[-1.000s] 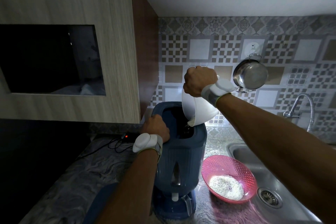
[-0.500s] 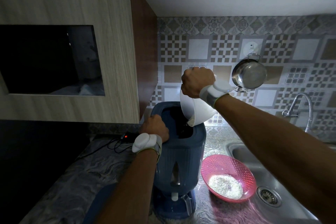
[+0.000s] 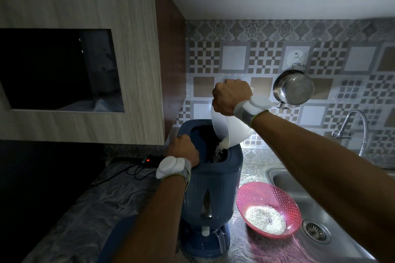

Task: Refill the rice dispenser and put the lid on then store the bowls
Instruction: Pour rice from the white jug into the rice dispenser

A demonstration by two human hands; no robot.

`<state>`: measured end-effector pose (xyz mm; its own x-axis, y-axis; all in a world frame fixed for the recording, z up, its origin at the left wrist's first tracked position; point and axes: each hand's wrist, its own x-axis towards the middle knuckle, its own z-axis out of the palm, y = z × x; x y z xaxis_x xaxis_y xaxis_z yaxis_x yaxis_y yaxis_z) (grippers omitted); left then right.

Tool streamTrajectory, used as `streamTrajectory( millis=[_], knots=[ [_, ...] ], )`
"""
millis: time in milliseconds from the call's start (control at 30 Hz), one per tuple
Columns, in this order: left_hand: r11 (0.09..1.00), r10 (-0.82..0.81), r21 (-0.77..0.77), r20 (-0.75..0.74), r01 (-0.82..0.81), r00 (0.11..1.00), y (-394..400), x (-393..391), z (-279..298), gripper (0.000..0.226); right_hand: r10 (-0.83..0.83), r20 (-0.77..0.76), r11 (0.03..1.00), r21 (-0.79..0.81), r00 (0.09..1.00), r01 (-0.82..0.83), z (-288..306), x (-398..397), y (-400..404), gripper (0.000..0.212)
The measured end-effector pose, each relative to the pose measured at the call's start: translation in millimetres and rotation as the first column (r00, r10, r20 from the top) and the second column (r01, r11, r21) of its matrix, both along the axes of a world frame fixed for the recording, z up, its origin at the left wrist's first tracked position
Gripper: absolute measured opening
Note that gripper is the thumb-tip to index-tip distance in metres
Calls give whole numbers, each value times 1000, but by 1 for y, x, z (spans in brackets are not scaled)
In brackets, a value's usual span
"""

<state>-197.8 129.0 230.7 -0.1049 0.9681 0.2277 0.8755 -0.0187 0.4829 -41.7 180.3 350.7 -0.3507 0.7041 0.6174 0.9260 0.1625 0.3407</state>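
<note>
Right hand, centre of frame: fingers curled over the rim of a white bowl, gripping it tilted steeply; rice spills from its lower lip into the open top of the blue rice dispenser; left hand just below and left, fingers curled over the dispenser's near-left rim, holding it; dispenser upright on the marbled bench, lower centre; pink bowl with rice just beside it, lower right, at the sink edge; steel pot hangs on the tiled wall, upper right.
</note>
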Motion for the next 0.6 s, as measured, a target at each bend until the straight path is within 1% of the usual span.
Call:
streamTrajectory(
  millis=[167,367,600],
  knots=[
    [1000,6,0,-7,-6,1000,-1,0,0,26,-8,1,1000,-11,1000,8,0,-2,0,40],
    [1000,18,-1,-19,-18,1000,-1,1,0,27,-4,3,1000,-6,1000,4,-2,-2,0,30],
    [1000,15,-8,-13,-15,1000,0,1,0,25,11,16,1000,9,1000,-12,-2,-2,-3,31]
  ],
)
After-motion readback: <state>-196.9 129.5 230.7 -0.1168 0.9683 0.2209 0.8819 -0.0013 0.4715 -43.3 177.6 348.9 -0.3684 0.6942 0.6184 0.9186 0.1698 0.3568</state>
